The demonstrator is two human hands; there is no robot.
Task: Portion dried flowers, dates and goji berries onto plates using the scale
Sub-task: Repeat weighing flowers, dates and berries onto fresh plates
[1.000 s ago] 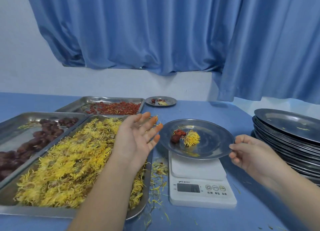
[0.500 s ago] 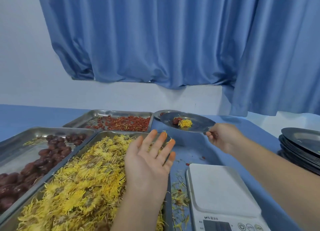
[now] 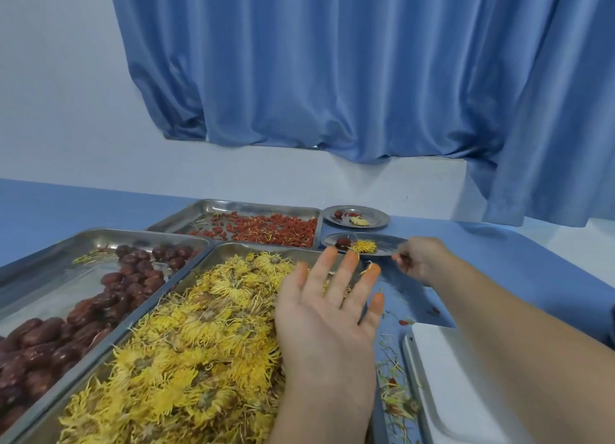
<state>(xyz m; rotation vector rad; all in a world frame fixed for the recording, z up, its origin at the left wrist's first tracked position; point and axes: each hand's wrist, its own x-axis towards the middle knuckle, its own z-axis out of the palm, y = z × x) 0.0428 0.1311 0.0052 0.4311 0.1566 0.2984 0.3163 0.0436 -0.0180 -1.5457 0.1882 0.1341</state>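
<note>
My right hand (image 3: 420, 258) pinches the near rim of a small steel plate (image 3: 389, 241) that carries a date and a yellow dried flower, low over the table behind the flower tray. My left hand (image 3: 329, 314) is spread flat, fingers straight, above the right end of the tray of yellow dried flowers (image 3: 186, 337). A tray of dark red dates (image 3: 83, 304) lies at the left and a tray of goji berries (image 3: 263, 230) behind. The white scale (image 3: 466, 387) stands bare at the lower right.
Another filled small plate (image 3: 376, 214) sits at the back beside the goji tray. Loose petals and a few berries (image 3: 396, 390) litter the blue table between the flower tray and the scale. A blue curtain hangs behind.
My right hand lifted the filled plate off the scale and carried it back, down near the other filled plate. My left hand stayed spread over the flower tray. The view tilted up.
</note>
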